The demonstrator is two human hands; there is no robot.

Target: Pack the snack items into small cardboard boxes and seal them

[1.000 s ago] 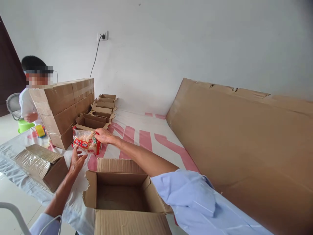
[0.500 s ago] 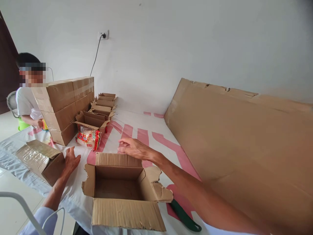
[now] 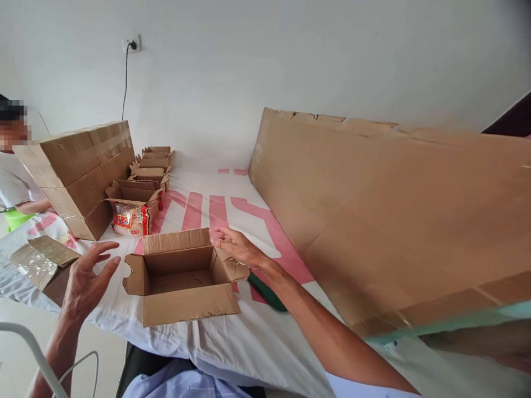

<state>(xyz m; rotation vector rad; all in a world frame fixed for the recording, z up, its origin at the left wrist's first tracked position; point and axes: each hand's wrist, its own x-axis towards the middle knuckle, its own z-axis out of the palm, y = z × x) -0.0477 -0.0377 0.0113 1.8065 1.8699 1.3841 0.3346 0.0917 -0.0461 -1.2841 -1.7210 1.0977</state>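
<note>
An open cardboard box (image 3: 182, 301) stands before me with its flaps folded outward and its bare bottom showing. My right hand (image 3: 237, 246) reaches over its far right corner, fingers stretched out by the flap; whether they touch the cardboard I cannot tell. Left of the box, my left hand (image 3: 89, 276) is raised with thumb and fingers apart, holding nothing. It partly covers a smaller box (image 3: 43, 260) with shiny tape across its flaps. A dark green curved handle (image 3: 267, 292) lies to the right, partly hidden by the right flap and my forearm.
Stacked taped boxes (image 3: 78, 177) rise at the left, beside a row of open boxes (image 3: 151, 171). A red and clear food packet (image 3: 130, 219) leans before that row. A large cardboard sheet (image 3: 352, 210) stands at the right. Another person (image 3: 19, 182) is at the far left.
My view has swung right. My left hand has risen and left the taped box's side, coming nearer the open box. My right hand has come to the open box's far right corner.
</note>
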